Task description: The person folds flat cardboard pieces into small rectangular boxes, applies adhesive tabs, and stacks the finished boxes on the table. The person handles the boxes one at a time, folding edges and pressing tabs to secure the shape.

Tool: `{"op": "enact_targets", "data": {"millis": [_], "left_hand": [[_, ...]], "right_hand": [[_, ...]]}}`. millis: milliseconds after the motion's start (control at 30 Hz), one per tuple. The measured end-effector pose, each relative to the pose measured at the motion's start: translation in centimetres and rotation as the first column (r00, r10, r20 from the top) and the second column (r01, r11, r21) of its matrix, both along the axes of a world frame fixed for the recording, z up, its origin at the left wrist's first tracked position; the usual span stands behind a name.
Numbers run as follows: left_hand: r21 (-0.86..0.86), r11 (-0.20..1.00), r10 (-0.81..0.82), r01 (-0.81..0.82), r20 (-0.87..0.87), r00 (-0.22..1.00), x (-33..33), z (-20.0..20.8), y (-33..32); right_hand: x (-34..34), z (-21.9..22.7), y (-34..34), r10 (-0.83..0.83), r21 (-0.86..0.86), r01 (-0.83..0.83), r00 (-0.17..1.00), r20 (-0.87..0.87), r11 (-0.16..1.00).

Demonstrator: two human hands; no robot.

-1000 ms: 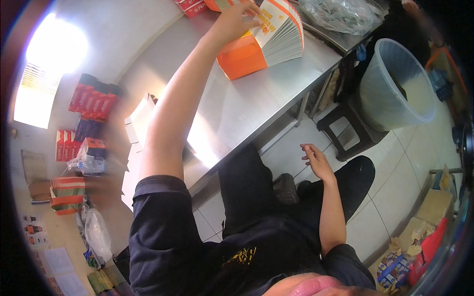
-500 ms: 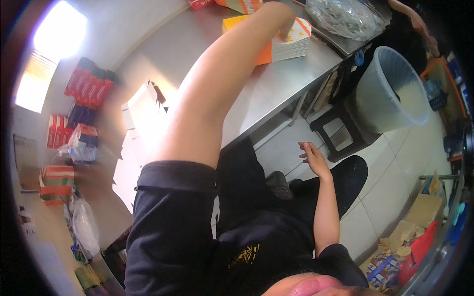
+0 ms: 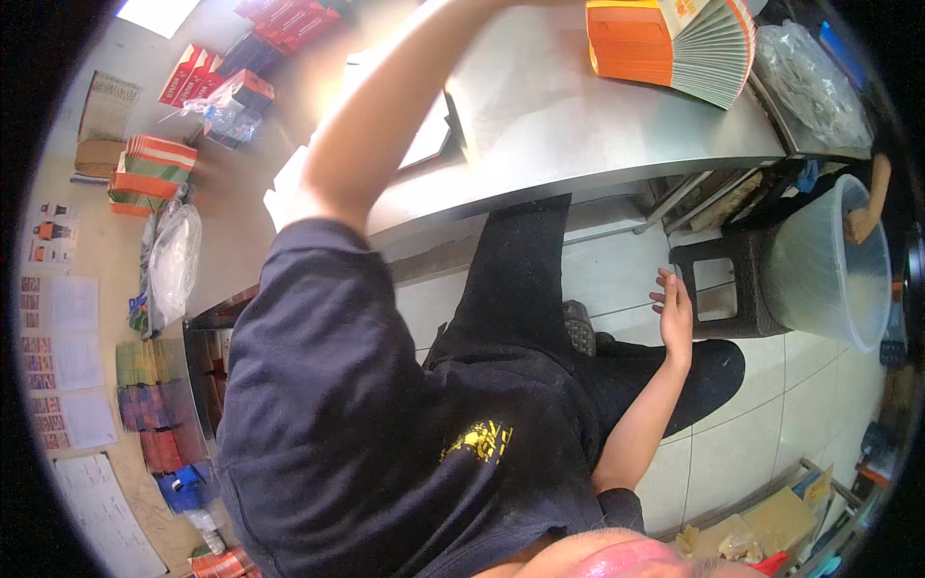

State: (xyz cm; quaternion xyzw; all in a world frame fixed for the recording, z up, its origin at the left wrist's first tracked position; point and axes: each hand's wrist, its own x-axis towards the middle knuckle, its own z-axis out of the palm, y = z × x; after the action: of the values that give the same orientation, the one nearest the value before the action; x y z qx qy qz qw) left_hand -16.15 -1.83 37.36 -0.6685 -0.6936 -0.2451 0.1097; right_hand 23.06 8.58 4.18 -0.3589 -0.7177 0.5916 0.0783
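My left arm [image 3: 385,125] reaches up across the metal table to the top edge of the picture, where its hand is cut off from sight. Near that arm's far end stands a fanned stack of orange, yellow and white flat-folded cartons [image 3: 631,43]. My right hand [image 3: 676,313] hangs low over the floor by my right knee, beside a dark stool. Its fingers are loosely stretched, and it holds nothing. White card sheets [image 3: 424,140] lie on the table partly behind my left forearm.
On the metal table [image 3: 540,125], a clear plastic bag [image 3: 809,87] lies at the far right. A translucent bucket [image 3: 800,260] stands by the stool [image 3: 708,289], with another person's hand [image 3: 860,226] at it. Red boxes [image 3: 289,19] and striped cartons [image 3: 149,173] line the left wall.
The view has swung, so the carton stack sits farther right and higher. My left hand, earlier on the stack, has left the picture. Another person's hand now shows at the bucket.
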Motion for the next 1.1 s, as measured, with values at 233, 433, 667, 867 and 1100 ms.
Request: {"op": "enact_targets", "data": {"millis": [233, 433, 667, 867, 1100], "left_hand": [[-0.605, 0.66, 0.541, -0.446, -0.03, 0.84, 1.0, -5.7, -24.5], [-0.575, 0.736, 0.513, -0.358, 0.128, 0.849, 1.2, -9.6, -26.4], [-0.703, 0.616, 0.686, -0.357, 0.255, 0.682, -1.2, -8.3, -27.1], [-0.26, 0.7, 0.697, -0.665, 0.05, 0.715, 2.1, -6.1, -24.8], [0.293, 0.929, 0.2, -0.226, 0.117, 0.973, 17.3, -1.1, -17.0]], "right_hand": [[-0.9, 0.8, -0.4, 0.066, 0.051, -0.066, 0.998, 0.014, 0.997], [-1.5, -0.2, -0.4, 0.121, 0.022, -0.121, 0.992, 0.022, 0.992], [-0.7, -0.3, 0.1, 0.06, -0.012, -0.059, 0.997, 0.057, 0.998], [0.0, -1.0, 0.2, 0.044, -0.011, -0.043, 0.995, 0.085, 0.999], [-0.6, -4.1, 1.8, 0.03, 0.224, -0.019, 0.998, -0.047, 0.974]]}}
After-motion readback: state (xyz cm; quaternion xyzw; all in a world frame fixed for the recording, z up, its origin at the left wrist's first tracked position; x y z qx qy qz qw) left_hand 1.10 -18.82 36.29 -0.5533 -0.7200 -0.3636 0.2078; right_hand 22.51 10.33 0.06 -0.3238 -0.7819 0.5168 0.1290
